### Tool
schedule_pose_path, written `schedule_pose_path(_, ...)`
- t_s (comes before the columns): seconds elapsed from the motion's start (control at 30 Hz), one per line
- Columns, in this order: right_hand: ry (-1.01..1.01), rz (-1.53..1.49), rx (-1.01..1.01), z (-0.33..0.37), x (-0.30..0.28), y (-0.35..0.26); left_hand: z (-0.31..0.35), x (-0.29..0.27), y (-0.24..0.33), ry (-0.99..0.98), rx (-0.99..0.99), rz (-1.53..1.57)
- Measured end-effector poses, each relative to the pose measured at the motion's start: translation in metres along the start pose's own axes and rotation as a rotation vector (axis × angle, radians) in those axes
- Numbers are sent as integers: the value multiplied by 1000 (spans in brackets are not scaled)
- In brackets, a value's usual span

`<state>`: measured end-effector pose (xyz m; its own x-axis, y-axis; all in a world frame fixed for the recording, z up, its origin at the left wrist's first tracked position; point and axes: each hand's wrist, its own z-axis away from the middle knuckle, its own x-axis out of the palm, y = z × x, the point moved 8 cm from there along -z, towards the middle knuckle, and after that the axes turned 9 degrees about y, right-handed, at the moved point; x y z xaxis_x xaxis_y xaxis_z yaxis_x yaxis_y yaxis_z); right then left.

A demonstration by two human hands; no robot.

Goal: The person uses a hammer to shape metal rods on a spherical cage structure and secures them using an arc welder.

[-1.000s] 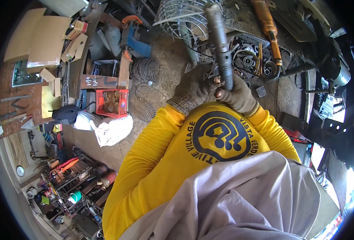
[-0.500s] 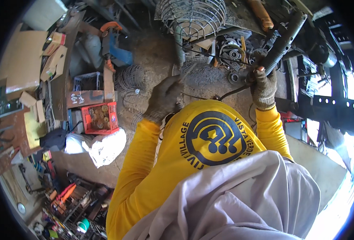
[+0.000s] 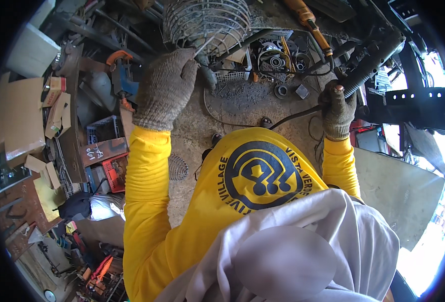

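My left hand point(image 3: 166, 88), in a grey-brown knit glove, is raised by the round wire cage point(image 3: 207, 22). Its fingers are closed on a thin metal rod point(image 3: 209, 42), which points up and right across the wires; whether it touches them I cannot tell. On the right, my gloved right hand point(image 3: 339, 110) is wrapped round a dark metal tube point(image 3: 376, 60) slanting up and right. A bare thumb tip pokes out of that glove. From beside this fist a thick black cable point(image 3: 295, 116) runs down and left.
An orange power tool point(image 3: 305, 17) lies on the bench beyond. Metal parts fill a white crate point(image 3: 232, 76) and the area beside it. To the left stand a blue-and-orange clamp-like tool point(image 3: 124, 75), a red crate point(image 3: 113, 173) and cardboard boxes point(image 3: 23, 116). A wire grille point(image 3: 178, 167) lies on the floor.
My left hand has moved up and left, bringing the rod to the wire cage. The right hand and tube have shifted slightly right. The background has shifted left with my view.
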<state>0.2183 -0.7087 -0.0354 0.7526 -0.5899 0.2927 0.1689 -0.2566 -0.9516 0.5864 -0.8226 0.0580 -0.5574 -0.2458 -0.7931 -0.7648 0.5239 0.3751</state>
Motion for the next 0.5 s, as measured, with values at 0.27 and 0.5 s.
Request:
schedule_pose_path(0.27,227,184,-260,-59,-71,-35,-25,26,6,-183,-155,-195)
schedule_pose_path(0.5,448,406,-569,-166,-133,-75,-28,38,12,-149,-148,-160)
